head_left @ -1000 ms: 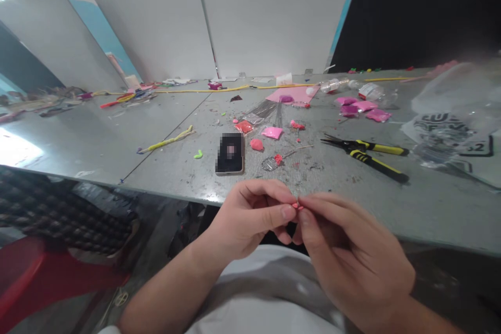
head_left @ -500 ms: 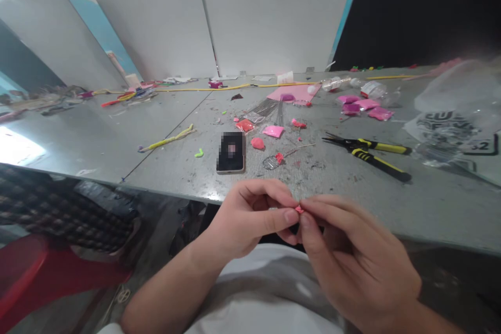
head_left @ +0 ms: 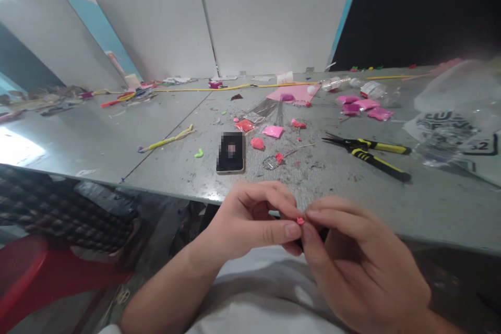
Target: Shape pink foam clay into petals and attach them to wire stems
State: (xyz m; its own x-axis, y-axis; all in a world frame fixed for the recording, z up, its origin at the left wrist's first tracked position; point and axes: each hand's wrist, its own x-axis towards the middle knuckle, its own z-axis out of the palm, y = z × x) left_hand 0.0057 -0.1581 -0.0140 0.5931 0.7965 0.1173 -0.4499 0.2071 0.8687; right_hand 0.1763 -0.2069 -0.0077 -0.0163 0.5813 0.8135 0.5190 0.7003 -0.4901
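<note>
1. Between your left hand and your right hand, a small coral-pink clay piece is held up, at the near side of the grey surface.
2. Your left hand grips it in a narrow pinch of thumb and forefinger.
3. Your right hand meets it from the other side, thumb and forefinger close together on it; the remaining fingers are partly hidden.
4. Beyond your hands lie a wire loop with a coral clay flower at its edge, and a coral clay lump.
5. Left of that lump you have a phone, its screen pixelated.
6. Farther back are a pink packet, a red packet and a pink sheet.
7. To your right, black-and-yellow pliers lie with handles spread, near a clear plastic bag.
8. To your left are a bright green clay piece and a yellow twisted strand; lower down, a red stool stands beside a person's checked trouser leg.
</note>
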